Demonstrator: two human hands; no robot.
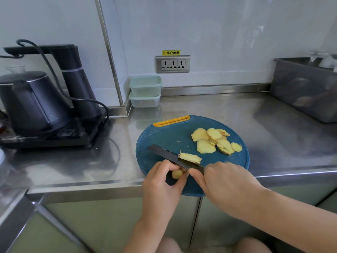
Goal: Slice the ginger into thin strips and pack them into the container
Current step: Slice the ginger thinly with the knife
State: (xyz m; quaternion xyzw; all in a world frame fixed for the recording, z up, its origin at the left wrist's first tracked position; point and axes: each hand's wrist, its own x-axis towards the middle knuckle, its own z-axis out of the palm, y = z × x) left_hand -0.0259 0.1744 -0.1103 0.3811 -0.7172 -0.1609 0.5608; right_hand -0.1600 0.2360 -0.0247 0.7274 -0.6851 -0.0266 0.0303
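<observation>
A: What are your hands holding in the head view?

B: Your left hand point(162, 177) pinches a small ginger piece point(177, 174) at the near edge of the round blue cutting board point(164, 136). Your right hand point(226, 181) grips the black knife point(164, 154), its blade pointing far-left, a fresh slice point(190, 157) lying against it.

A: And the rest?

B: Cut ginger slices point(215, 141) lie piled on the board's far right. Two stacked containers point(145, 92) sit far back on the steel surface point(237, 114), a black kettle point(31, 103) to the left.
</observation>
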